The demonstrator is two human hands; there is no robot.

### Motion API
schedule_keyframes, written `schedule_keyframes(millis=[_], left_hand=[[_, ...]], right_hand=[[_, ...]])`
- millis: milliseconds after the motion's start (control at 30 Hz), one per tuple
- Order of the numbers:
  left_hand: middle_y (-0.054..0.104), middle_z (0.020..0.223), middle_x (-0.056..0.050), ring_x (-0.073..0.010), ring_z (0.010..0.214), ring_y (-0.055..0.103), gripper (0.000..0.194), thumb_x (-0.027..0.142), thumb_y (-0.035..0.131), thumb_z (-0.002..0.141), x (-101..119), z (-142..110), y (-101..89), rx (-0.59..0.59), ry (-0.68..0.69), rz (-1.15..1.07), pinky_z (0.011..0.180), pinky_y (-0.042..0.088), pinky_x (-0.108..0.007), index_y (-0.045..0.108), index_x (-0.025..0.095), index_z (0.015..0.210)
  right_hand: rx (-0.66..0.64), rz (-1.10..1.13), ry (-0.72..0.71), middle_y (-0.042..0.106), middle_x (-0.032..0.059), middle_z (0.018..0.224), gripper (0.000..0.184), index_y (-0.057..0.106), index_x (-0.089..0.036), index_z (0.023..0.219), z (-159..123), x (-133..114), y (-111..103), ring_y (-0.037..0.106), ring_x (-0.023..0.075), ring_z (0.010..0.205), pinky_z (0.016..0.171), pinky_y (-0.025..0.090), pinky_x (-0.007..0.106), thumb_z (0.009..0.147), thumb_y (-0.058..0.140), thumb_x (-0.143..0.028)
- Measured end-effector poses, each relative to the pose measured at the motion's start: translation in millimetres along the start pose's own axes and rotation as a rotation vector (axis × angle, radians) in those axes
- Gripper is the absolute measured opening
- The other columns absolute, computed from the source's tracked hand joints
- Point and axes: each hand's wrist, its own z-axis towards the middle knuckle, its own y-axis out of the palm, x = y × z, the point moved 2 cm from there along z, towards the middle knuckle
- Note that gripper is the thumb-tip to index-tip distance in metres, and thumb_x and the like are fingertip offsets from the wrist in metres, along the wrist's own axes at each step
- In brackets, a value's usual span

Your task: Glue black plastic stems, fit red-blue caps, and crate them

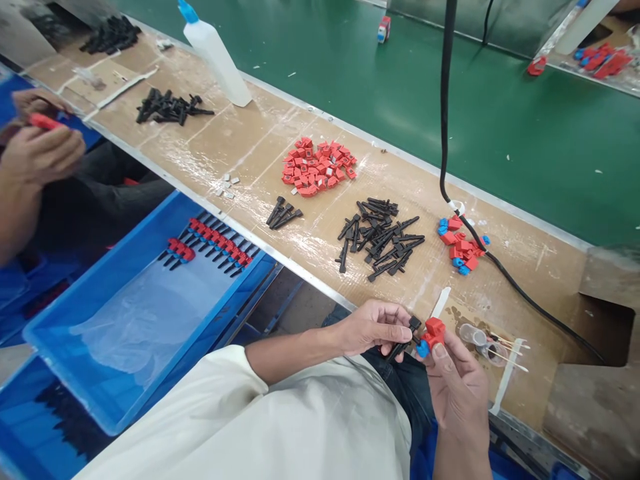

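My left hand (383,328) pinches a black plastic peg-like part (414,324) between thumb and fingers, over the bench's front edge. Close beside it, my right hand (457,373) grips a red and blue plastic piece (434,328), its blue end turned toward the black part. The two parts are very near each other; I cannot tell whether they touch. Ahead of my hands lies a pile of black parts (383,233), with a few more black parts (283,213) to its left. Red and blue pieces (463,245) are heaped to the right, and small red blocks (319,167) sit farther back.
A blue bin (60,353) holding assembled red and black pieces stands at left. Small cups (473,335) with cotton swabs (510,343) are near my right hand. A black cable (525,293) crosses the bench. A white bottle (217,57) stands behind; another person's hands (43,150) work at far left.
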Motion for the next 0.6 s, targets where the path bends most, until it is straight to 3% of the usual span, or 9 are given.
schedule_keyframes(millis=[133, 300, 600], left_hand=[[0.065, 0.061, 0.0, -0.0106, 0.047, 0.062, 0.054, 0.054, 0.089, 0.06, -0.2, -1.3, 0.1, 0.027, 0.053, 0.098, 0.04, 0.037, -0.018, 0.059, 0.014, 0.081], [0.066, 0.062, 0.0, -0.0096, 0.049, 0.06, 0.056, 0.058, 0.087, 0.06, 1.6, -2.7, -2.2, 0.046, 0.089, 0.23, 0.043, 0.041, -0.019, 0.058, 0.014, 0.08], [0.063, 0.058, 0.001, -0.0092, 0.049, 0.058, 0.056, 0.061, 0.085, 0.06, -0.6, 0.6, -7.5, -0.012, 0.064, 0.294, 0.046, 0.041, -0.02, 0.059, 0.013, 0.075]], right_hand=[[0.042, -0.086, -0.053, 0.076, 0.0081, 0.087, 0.04, 0.079, -0.022, 0.1, -3.9, -0.7, -4.1, 0.067, 0.0181, 0.065, 0.055, 0.057, 0.03, 0.068, 0.087, -0.043], [0.08, -0.264, -0.133, 0.076, 0.0088, 0.1, 0.044, 0.076, -0.021, 0.112, -11.5, -1.1, -13.6, 0.069, 0.0191, 0.07, 0.064, 0.061, 0.034, 0.073, 0.085, -0.037], [0.082, -0.463, -0.242, 0.074, 0.0069, 0.092, 0.033, 0.078, -0.021, 0.1, -18.9, -16.0, 8.7, 0.067, 0.0174, 0.064, 0.059, 0.061, 0.032, 0.077, 0.079, -0.045]])
